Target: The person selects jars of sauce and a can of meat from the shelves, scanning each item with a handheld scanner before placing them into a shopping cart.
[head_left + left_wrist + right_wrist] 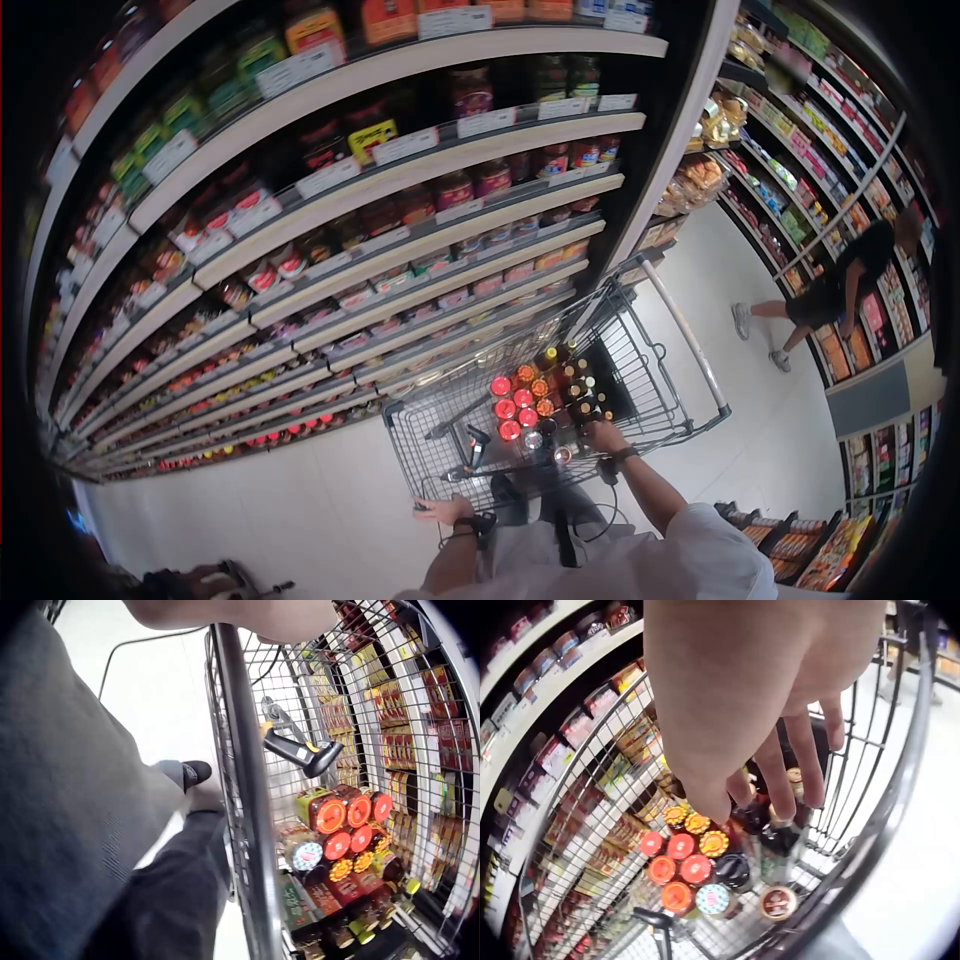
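A wire shopping cart (650, 400) stands in a shop aisle. It holds red-lidded jars (510, 405) (679, 859), orange-lidded jars (705, 841) and dark bottles (784, 844). My right hand (600, 435) (787, 795) reaches down into the cart. Its fingers (806, 769) straddle the gold-capped neck of one dark bottle, and the thumb is hidden. My left hand (440, 510) (232, 619) grips the cart's near rim (240, 787). A black and yellow handheld scanner (300, 748) (475, 445) hangs inside the cart near that hand.
Long shelves of jars and packets (400, 190) run along the left of the aisle. More shelves (850, 150) line the right, where a person in black (850, 285) bends toward them. The cart's white handle bar (690, 340) is on its far side. Pale floor (300, 500) surrounds the cart.
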Demonstrator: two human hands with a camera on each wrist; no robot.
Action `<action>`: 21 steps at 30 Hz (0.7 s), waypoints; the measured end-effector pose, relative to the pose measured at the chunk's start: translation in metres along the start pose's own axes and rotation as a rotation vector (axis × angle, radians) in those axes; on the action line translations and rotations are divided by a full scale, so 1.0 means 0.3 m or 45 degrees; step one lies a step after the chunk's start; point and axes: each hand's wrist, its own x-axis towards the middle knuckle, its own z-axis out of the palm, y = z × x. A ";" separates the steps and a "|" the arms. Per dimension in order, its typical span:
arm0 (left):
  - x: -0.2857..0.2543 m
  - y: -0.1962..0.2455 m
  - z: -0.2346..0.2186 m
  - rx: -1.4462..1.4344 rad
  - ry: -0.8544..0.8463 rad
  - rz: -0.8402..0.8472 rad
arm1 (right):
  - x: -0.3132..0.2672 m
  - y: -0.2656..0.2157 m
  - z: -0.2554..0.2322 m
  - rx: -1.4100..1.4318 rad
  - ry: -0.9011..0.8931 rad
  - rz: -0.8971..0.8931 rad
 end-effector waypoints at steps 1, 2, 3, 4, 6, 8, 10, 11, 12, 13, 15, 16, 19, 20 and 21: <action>-0.003 0.004 -0.043 -0.043 -0.053 0.014 | 0.000 0.079 0.045 -0.035 0.008 -0.012; 0.011 -0.026 -0.071 -0.002 -0.119 0.081 | -0.086 0.091 0.043 -0.083 0.043 0.028; 0.030 -0.047 -0.095 0.031 -0.189 0.155 | -0.164 0.103 0.034 -0.127 0.088 0.071; 0.049 -0.067 -0.141 -0.002 -0.251 0.222 | -0.200 0.131 0.081 -0.201 0.093 0.172; 0.114 -0.124 -0.181 -0.046 -0.402 0.371 | -0.233 0.219 0.180 -0.337 0.186 -0.048; 0.163 -0.165 -0.225 -0.026 -0.534 0.480 | -0.305 0.187 0.164 -0.306 0.221 -0.122; 0.239 -0.218 -0.217 0.031 -0.706 0.478 | -0.310 0.164 0.157 -0.279 0.241 -0.109; 0.277 -0.245 -0.202 0.088 -0.780 0.465 | -0.315 0.154 0.147 -0.263 0.230 -0.114; 0.303 -0.252 -0.205 0.077 -0.868 0.401 | -0.315 0.144 0.126 -0.255 0.144 -0.089; 0.328 -0.282 -0.182 -0.031 -0.917 0.389 | -0.323 0.134 0.107 -0.256 0.106 -0.098; 0.323 -0.280 -0.174 -0.262 -1.138 -0.044 | -0.334 0.133 0.098 -0.264 0.136 -0.142; 0.305 -0.286 -0.169 -0.121 -1.014 0.127 | -0.348 0.137 0.099 -0.255 0.183 -0.150; 0.270 -0.306 -0.123 0.155 -0.743 0.431 | -0.348 0.151 0.113 -0.248 0.289 -0.164; 0.253 -0.307 -0.119 0.158 -0.742 0.403 | -0.343 0.156 0.121 -0.257 0.297 -0.152; 0.238 -0.303 -0.115 0.160 -0.740 0.377 | -0.340 0.164 0.127 -0.266 0.306 -0.141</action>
